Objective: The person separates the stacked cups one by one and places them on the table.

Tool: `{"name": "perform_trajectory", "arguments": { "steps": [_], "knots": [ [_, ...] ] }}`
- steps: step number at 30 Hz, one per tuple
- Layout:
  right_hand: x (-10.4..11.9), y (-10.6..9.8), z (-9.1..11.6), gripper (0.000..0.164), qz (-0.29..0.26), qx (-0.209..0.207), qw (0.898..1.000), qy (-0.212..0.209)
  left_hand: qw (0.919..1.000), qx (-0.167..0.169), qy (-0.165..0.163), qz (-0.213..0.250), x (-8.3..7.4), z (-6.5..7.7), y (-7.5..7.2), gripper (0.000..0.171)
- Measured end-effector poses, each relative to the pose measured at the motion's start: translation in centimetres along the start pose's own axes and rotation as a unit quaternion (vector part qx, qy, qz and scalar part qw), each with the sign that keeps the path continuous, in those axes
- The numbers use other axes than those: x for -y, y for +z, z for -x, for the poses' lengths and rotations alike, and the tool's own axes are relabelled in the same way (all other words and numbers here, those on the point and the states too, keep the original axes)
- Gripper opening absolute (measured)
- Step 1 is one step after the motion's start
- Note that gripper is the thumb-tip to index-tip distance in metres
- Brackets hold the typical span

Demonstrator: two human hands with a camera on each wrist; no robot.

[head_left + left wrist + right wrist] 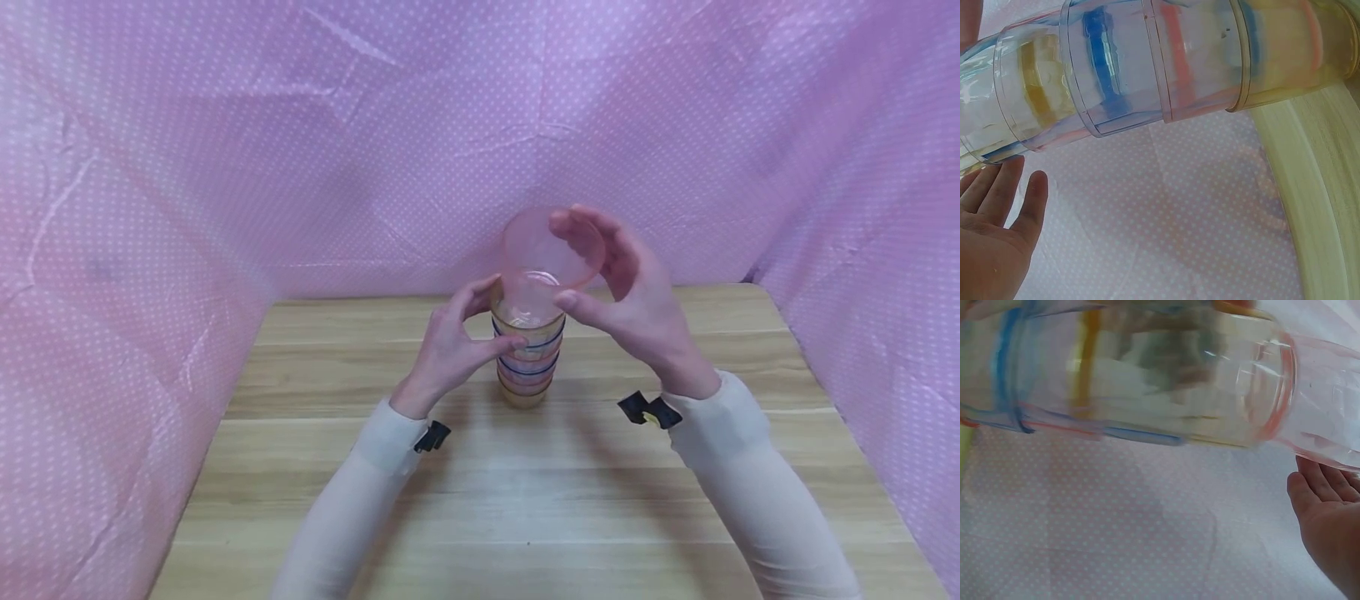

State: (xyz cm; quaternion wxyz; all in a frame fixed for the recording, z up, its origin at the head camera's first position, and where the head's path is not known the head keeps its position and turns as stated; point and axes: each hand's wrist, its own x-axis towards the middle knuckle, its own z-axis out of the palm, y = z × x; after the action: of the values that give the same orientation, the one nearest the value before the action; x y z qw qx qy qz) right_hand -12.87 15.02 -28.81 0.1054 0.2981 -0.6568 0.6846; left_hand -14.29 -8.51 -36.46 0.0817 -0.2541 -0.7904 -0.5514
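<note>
A tall stack of clear plastic cups (528,364) with yellow, blue and pink rims stands upright near the table's far side. My left hand (455,346) grips the stack near its top, thumb in front and fingers at the far side. With my right hand (647,312) I hold a clear pink cup (528,237) by its side, thumb and fingers around it. The cup is tilted, its mouth up and to the right and its base inside the top cup. In the right wrist view the pink cup (1329,394) sticks out of the stack (1147,381).
The wooden table (300,500) reaches back to a pink polka-dot cloth (375,150), which also hangs on both sides. Each sleeved wrist carries a small black device (432,437).
</note>
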Motion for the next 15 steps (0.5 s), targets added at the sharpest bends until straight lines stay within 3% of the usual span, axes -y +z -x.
{"name": "perform_trajectory", "arguments": {
  "steps": [15],
  "knots": [
    [1.9,-1.6,1.3,0.073,-0.082,-0.040,0.994,-0.060,0.9999,-0.001,0.014,0.010,0.1,-0.2,-0.1,0.083]
  ]
}}
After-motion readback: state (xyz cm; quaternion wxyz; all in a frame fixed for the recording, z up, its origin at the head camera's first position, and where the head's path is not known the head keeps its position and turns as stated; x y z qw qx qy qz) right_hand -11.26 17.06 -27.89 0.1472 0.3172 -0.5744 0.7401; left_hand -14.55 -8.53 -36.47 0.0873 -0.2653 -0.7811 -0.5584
